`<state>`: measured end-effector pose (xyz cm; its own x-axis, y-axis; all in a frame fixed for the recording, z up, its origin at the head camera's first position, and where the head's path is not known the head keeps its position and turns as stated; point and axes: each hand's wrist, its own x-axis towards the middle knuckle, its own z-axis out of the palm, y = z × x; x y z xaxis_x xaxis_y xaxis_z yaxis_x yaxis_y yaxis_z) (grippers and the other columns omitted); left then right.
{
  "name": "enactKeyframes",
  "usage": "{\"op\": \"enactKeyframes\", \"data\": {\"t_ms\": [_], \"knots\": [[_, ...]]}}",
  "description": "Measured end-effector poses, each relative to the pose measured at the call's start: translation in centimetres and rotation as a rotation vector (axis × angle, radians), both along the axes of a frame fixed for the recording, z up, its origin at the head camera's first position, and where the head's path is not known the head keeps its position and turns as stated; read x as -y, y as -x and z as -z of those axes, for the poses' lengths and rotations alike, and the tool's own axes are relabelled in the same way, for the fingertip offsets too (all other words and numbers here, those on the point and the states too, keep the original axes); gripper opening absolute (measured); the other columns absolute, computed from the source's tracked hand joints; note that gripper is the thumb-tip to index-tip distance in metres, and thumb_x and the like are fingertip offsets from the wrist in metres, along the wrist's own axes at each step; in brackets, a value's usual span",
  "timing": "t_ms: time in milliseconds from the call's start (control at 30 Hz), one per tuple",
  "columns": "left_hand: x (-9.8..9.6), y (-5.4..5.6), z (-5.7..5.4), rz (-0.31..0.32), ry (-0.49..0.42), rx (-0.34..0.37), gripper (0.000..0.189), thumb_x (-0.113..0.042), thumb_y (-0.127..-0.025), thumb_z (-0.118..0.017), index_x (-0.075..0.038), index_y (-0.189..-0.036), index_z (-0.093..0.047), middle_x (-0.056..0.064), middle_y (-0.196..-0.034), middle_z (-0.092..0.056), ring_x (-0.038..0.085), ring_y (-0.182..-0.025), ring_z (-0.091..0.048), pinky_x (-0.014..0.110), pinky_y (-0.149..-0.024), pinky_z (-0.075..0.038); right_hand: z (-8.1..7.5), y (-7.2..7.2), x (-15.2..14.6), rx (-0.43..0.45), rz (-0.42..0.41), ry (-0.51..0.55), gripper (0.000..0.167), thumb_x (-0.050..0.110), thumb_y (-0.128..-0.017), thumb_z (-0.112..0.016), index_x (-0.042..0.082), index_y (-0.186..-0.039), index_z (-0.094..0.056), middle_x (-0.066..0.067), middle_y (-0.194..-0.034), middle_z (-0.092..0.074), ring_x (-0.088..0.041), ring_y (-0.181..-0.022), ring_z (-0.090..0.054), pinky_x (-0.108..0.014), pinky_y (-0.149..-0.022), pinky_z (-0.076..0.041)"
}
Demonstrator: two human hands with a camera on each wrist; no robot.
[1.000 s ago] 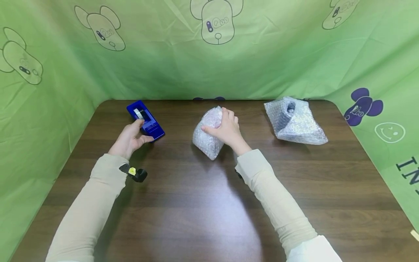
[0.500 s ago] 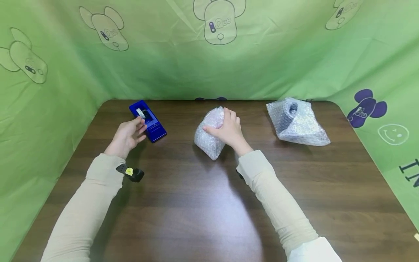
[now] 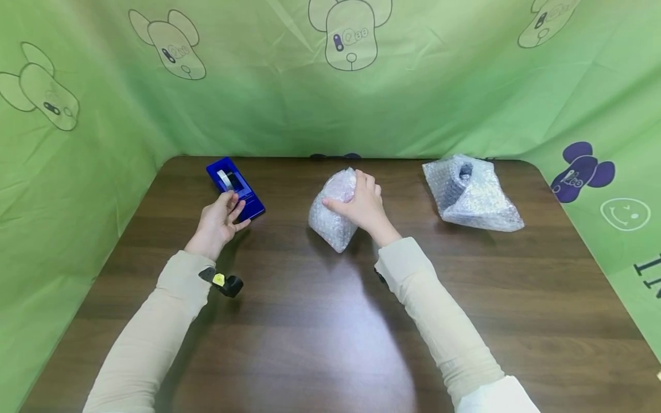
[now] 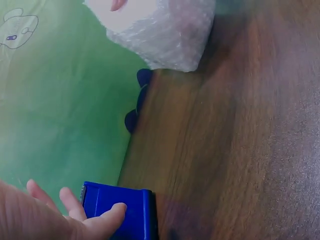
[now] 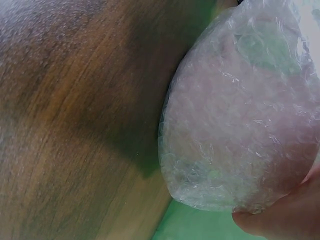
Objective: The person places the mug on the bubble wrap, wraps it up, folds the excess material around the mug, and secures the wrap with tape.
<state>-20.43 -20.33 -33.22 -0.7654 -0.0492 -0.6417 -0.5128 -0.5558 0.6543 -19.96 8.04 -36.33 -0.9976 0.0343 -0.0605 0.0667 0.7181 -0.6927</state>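
Observation:
A bundle in clear bubble wrap (image 3: 330, 221) stands on the table in the middle of the head view. My right hand (image 3: 365, 206) grips its upper right side, thumb on the near face and fingers over the far side. What lies inside shows only as a pinkish tint in the right wrist view. To the left lies a blue tape dispenser (image 3: 242, 198) with a roll of tape (image 3: 225, 179) in its slot. My left hand (image 3: 217, 225) is at its near end, fingers loosely bent and apart; in the left wrist view the thumb (image 4: 112, 217) overlaps the dispenser.
At the back right lies a loose sheet of bubble wrap (image 3: 477, 198) with a rolled part on top. A green printed cloth (image 3: 258, 103) hangs behind the brown wooden table (image 3: 310, 344) and down both sides.
My left hand drew back from the dispenser to the left, then came right and a little nearer to me. The right hand keeps its grip on the bundle; the view has shifted slightly.

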Motion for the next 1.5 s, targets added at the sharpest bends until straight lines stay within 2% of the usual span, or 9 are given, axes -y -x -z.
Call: {"op": "enactKeyframes", "data": {"t_ms": [167,333,500,633,733,1000,1200,1333,1500], "knots": [[0.6,0.0,0.1,0.049,0.043,-0.011,0.039,-0.04,-0.097,-0.047,-0.018,-0.066,-0.056,-0.011,-0.058,-0.057,0.004,-0.081,-0.061,0.042,-0.122,-0.015,-0.1,0.0,0.0,-0.007,0.003,0.003,0.108,0.055,-0.073,-0.073,0.004,-0.15,-0.017,-0.017,-0.151,-0.025,-0.038,-0.135,-0.027,-0.052,-0.11,-0.032],[0.9,0.3,0.4,0.04,0.01,0.02,0.041,-0.031,-0.098,-0.051,-0.015,-0.06,-0.057,-0.009,-0.053,-0.057,0.004,-0.067,-0.064,0.043,-0.122,-0.013,0.0,0.1,0.0,-0.007,0.002,0.0,0.108,0.055,-0.073,-0.073,0.004,-0.15,-0.018,-0.016,-0.151,-0.025,-0.038,-0.135,-0.027,-0.052,-0.109,-0.032],[0.2,0.5,1.6,-0.087,-0.042,-0.007,0.025,-0.022,-0.098,-0.053,-0.014,-0.074,-0.057,-0.007,-0.05,-0.057,0.005,-0.067,-0.062,0.045,-0.122,-0.012,0.2,0.0,0.1,-0.008,0.009,0.008,0.108,0.056,-0.073,-0.073,0.004,-0.15,-0.018,-0.016,-0.151,-0.025,-0.038,-0.135,-0.026,-0.052,-0.11,-0.032],[-0.7,0.4,2.6,-0.22,0.058,-0.08,0.027,-0.017,-0.097,-0.054,-0.013,-0.069,-0.056,-0.007,-0.05,-0.057,0.005,-0.069,-0.059,0.045,-0.12,-0.022,0.3,-0.1,0.1,0.01,0.007,0.012,0.109,0.056,-0.073,-0.073,0.005,-0.151,-0.017,-0.016,-0.152,-0.024,-0.037,-0.136,-0.026,-0.052,-0.111,-0.031],[-1.4,0.3,3.2,-0.282,0.129,-0.13,0.034,-0.016,-0.097,-0.054,-0.013,-0.063,-0.054,-0.007,-0.052,-0.056,0.007,-0.074,-0.057,0.047,-0.116,-0.029,0.3,-0.1,0.2,0.014,0.002,0.008,0.109,0.056,-0.073,-0.073,0.005,-0.151,-0.016,-0.016,-0.152,-0.023,-0.037,-0.136,-0.025,-0.052,-0.111,-0.03],[-2.4,0.5,3.8,-0.283,0.294,-0.23,0.017,-0.016,-0.096,-0.053,-0.012,-0.08,-0.049,-0.01,-0.058,-0.054,0.008,-0.08,-0.056,0.053,-0.107,-0.039,0.2,0.0,0.0,-0.005,0.007,0.009,0.108,0.055,-0.073,-0.073,0.004,-0.15,-0.018,-0.017,-0.151,-0.025,-0.038,-0.135,-0.026,-0.052,-0.111,-0.031],[-2.5,0.6,4.5,-0.264,0.411,-0.264,0.015,-0.014,-0.094,-0.054,-0.014,-0.08,-0.048,-0.012,-0.059,-0.056,0.006,-0.077,-0.055,0.036,-0.083,-0.05,0.1,0.0,0.1,0.005,0.002,0.008,0.109,0.056,-0.073,-0.073,0.004,-0.15,-0.017,-0.018,-0.152,-0.024,-0.038,-0.135,-0.026,-0.052,-0.111,-0.032],[-2.9,0.5,5.1,-0.274,0.481,-0.323,0.019,-0.016,-0.094,-0.056,-0.014,-0.076,-0.048,-0.014,-0.057,-0.057,0.007,-0.072,-0.054,0.026,-0.065,-0.047,0.0,0.0,0.0,-0.005,0.007,0.009,0.109,0.056,-0.072,-0.073,0.004,-0.15,-0.017,-0.017,-0.151,-0.024,-0.038,-0.135,-0.026,-0.052,-0.11,-0.032],[-3.3,0.3,5.6,-0.316,0.512,-0.406,0.022,-0.011,-0.092,-0.056,-0.014,-0.073,-0.046,-0.015,-0.052,-0.056,0.003,-0.057,-0.054,0.017,-0.054,-0.04,0.0,0.1,0.0,-0.004,0.009,0.029,0.109,0.055,-0.072,-0.073,0.004,-0.15,-0.017,-0.017,-0.151,-0.024,-0.038,-0.135,-0.026,-0.052,-0.11,-0.032]]}}
